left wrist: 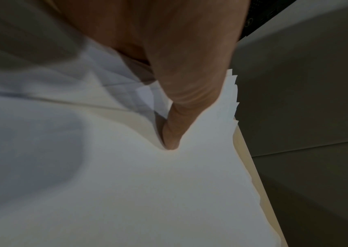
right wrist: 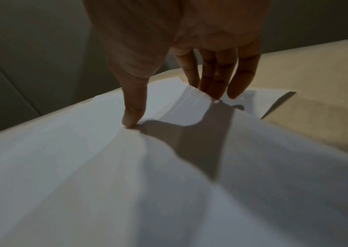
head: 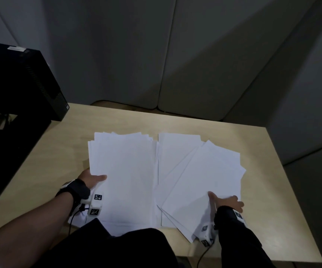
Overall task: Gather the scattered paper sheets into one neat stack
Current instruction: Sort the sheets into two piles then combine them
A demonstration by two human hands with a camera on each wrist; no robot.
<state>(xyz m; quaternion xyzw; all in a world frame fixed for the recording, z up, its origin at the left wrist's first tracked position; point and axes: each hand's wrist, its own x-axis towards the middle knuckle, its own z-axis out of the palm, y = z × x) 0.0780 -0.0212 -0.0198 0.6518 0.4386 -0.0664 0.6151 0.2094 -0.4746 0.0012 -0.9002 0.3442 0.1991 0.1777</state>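
Pinching the left pile [head: 123,176] with our left hand [head: 91,179], thumb on top, we anchor it on the table [head: 272,190]; our right hand [head: 226,203] grips the fanned sheets [head: 204,180] beside it, apparently for merging.

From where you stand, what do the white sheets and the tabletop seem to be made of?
White sheets: thin matte paper, apparently; they bend and ripple under the right hand. Tabletop: pale beige with a smooth, dull finish, possibly laminate or light wood; no grain is visible.
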